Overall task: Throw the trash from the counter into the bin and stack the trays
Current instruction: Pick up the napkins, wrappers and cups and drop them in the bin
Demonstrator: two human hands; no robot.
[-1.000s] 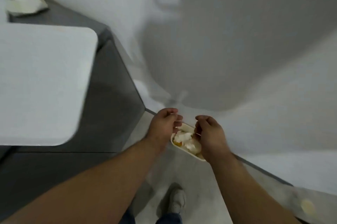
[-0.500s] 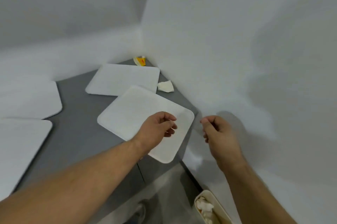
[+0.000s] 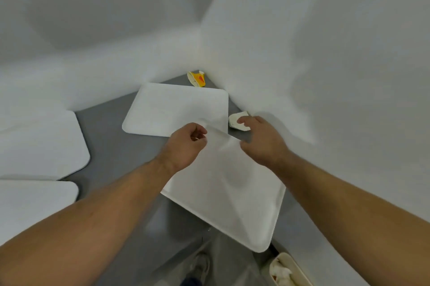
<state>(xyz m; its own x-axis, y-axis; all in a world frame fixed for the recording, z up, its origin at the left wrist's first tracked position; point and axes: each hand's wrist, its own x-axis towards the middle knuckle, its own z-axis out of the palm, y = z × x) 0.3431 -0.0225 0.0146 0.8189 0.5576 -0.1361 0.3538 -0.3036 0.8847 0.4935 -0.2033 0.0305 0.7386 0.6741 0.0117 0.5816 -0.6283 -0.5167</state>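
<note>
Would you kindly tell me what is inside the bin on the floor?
The bin holds crumpled white trash with a touch of orange. Anything beneath that is covered, and the frame edge cuts off the bin's near end.

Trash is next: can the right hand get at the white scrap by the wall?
Probably yes: the right hand is right at the scrap, fingertips reaching its near edge, with nothing between them.

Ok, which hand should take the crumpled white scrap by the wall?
Right. The right hand has its fingertips at the crumpled scrap; the left hand hangs farther off over the near tray. The bin also lies to the right.
</note>
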